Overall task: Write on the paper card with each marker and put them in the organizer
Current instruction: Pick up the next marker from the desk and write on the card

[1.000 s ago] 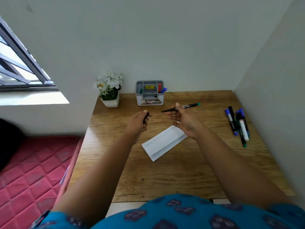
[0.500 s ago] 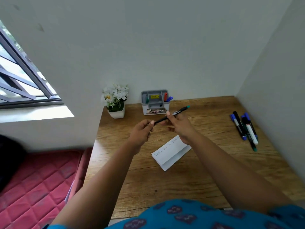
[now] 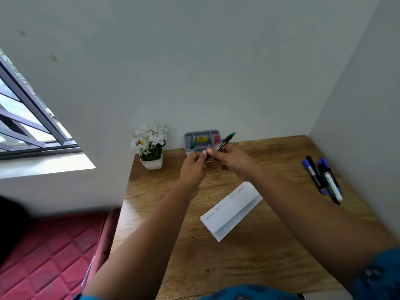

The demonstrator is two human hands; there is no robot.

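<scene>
Marker [image 3: 224, 144]: black, teal-ended, tilted, in front of organizer [image 3: 202, 139].
Right hand [image 3: 232, 162]: fingers pinch barrel.
Left hand [image 3: 192, 169]: fingertips pinch lower end.
Card [image 3: 231, 210]: nearer than organizer.

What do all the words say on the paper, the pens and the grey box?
Paper card: handwriting along the top edge, too faint to read.
Marker held in both hands: white print, too blurred to read.
Organizer: yellow label, too small to read.
Markers on the table: labels too small to read.
</scene>
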